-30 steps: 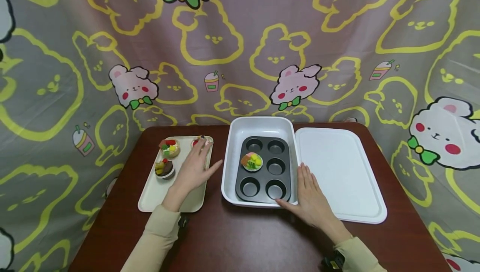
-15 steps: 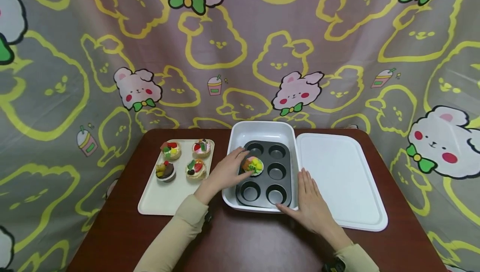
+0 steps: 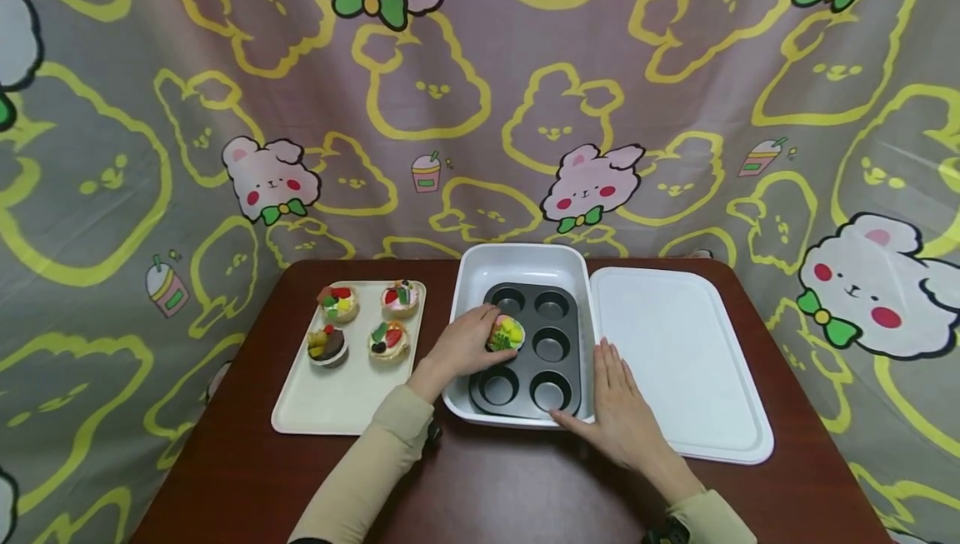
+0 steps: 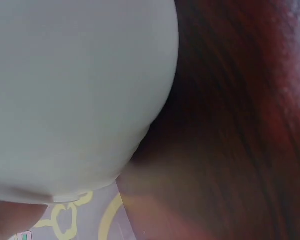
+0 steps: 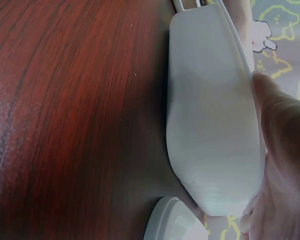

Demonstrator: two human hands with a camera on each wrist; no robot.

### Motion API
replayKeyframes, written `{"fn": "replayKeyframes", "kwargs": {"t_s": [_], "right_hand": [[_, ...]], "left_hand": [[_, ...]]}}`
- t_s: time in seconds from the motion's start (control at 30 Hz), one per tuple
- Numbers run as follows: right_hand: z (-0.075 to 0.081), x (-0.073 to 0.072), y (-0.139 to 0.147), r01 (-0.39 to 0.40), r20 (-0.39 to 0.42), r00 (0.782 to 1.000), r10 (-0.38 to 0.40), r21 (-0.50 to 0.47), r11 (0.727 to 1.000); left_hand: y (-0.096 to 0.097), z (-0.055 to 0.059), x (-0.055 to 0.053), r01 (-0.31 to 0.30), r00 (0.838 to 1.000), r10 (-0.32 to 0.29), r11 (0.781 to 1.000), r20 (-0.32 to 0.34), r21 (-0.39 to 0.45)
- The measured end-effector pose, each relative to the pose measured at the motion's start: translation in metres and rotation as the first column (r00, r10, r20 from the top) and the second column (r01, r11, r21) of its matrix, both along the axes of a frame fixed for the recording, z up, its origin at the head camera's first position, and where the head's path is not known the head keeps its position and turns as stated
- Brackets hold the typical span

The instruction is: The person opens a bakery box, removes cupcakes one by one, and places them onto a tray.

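In the head view, my left hand (image 3: 463, 344) grips a small fruit tart (image 3: 508, 334) with yellow and green topping, thumb on its near side and fingers beyond. The tart is at the middle-left cup of a dark muffin pan (image 3: 528, 373), which lies inside a deep white bin (image 3: 517, 259). My right hand (image 3: 624, 411) rests with straight fingers along the bin's right side, thumb at the near rim. The right wrist view has that hand (image 5: 285, 140) against the bin's outer wall (image 5: 210, 110). Only the bin's wall (image 4: 80, 100) and a bit of finger fill the left wrist view.
On the left, a cream tray (image 3: 322, 406) carries a chocolate cupcake (image 3: 327, 346) and several tarts (image 3: 388, 341). A flat white lid or tray (image 3: 678, 361) lies right of the bin. Behind the dark wooden table (image 3: 495, 486) hangs a patterned curtain (image 3: 480, 127).
My left hand has moved right from above the cream tray to the bin, and its fingers have come down around the tart. The right hand has stayed at the bin's right side.
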State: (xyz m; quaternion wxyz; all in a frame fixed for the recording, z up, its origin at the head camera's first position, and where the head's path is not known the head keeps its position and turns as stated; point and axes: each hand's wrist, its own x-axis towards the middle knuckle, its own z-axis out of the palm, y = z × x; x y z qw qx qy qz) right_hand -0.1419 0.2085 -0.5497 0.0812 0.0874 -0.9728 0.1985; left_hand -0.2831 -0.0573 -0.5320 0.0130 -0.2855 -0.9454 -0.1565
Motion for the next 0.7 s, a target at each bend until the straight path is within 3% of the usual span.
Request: {"fn": "replayKeyframes", "kwargs": {"t_s": [0.4,0.7], "right_hand": [[0.0014,0.0007,0.0027,-0.001,-0.008,1.0,0.002,0.01,1.0],[0.002,0.001,0.0028,0.005,-0.004,1.0,-0.005,0.022,1.0]], "left_hand": [[0.0053,-0.0072,0.0003,-0.037,0.997,0.038,0.999,-0.073,0.008],[0.0047,-0.0073,0.0011,-0.045,0.998,0.044,0.999,-0.043,-0.01]]}}
